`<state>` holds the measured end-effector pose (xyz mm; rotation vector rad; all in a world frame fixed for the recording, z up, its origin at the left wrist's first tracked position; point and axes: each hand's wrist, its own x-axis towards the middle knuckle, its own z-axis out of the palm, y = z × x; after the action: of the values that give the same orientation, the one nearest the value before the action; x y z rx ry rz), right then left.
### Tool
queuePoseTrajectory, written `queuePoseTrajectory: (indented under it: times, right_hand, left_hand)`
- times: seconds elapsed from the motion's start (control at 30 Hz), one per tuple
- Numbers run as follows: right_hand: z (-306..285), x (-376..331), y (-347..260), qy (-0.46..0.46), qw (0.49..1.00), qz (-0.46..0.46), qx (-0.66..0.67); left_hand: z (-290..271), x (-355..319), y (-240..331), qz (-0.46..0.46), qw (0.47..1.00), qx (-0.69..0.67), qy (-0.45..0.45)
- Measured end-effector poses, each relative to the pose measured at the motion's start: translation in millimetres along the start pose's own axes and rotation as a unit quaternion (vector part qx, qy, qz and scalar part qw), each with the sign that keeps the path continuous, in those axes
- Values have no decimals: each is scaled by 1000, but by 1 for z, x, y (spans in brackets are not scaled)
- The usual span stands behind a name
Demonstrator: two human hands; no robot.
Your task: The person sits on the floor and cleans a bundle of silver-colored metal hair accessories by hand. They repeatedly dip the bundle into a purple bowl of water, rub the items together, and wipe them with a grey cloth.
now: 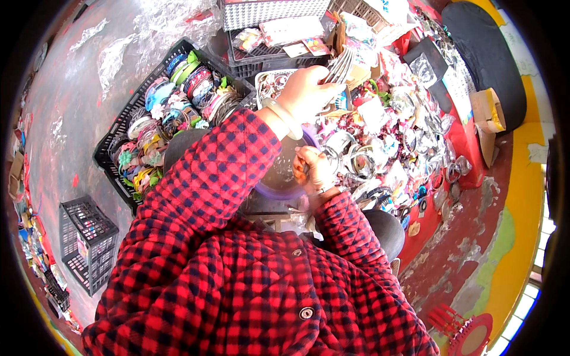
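Head view.

Left hand: at 12 o'clock of the purple bowl, fingers curled shut around a bunch of thin silvery bangles that fan out toward 1 o'clock. One pale bangle sits on this wrist.

Right hand: at the bowl's 3 o'clock edge, fingers drawn together in a pinch on a small item; what it is cannot be told. A band shows at the wrist.

Purple bowl: one, round, low, in front of the person's chest; contents hidden behind the red-checked sleeve and hands.

Large black crate: one, at 10 o'clock of the bowl, filled with stacked bangles in blue, green, pink, yellow and silver; too many to count.

Small black crate: one, at 8 o'clock, well apart, holding small packets.

Grey lattice basket: one, at 12 o'clock, top edge.

Loose heap of silver rings and clear packets: on a red cloth from 1 to 3 o'clock; uncountable.

Cardboard boxes: two, at 2 o'clock.
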<state>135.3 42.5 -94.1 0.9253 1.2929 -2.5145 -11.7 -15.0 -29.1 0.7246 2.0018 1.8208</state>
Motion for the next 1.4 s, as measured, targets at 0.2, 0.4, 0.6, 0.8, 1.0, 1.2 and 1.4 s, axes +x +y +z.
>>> queuePoseTrajectory:
  times: [0.2, 0.4, 0.6, 0.8, 1.0, 1.2, 1.4]
  right_hand:
    - [-11, 8, 9, -30, 999, -1, 22]
    - [-24, 24, 11, -74, 992, 92, 38]
    - [-31, 35, 23, -197, 975, 4, 98]
    - [-37, 30, 19, -99, 976, 24, 191]
    - [-25, 26, 15, -176, 947, -24, 267]
    - [-33, 30, 15, -171, 959, -19, 226]
    - [-33, 26, 19, -137, 980, 7, 141]
  left_hand:
    - [-1, -3, 7, 4, 1000, -5, 8]
    - [-4, -2, 5, 10, 1000, -1, 14]
    - [-5, -2, 7, -4, 1000, -20, 4]
    - [-4, -3, 9, 18, 999, -26, 18]
    - [-4, -3, 9, 26, 999, -23, 13]
    - [-3, -3, 10, 14, 999, -46, 12]
    - [-5, -4, 12, 36, 999, -9, 20]
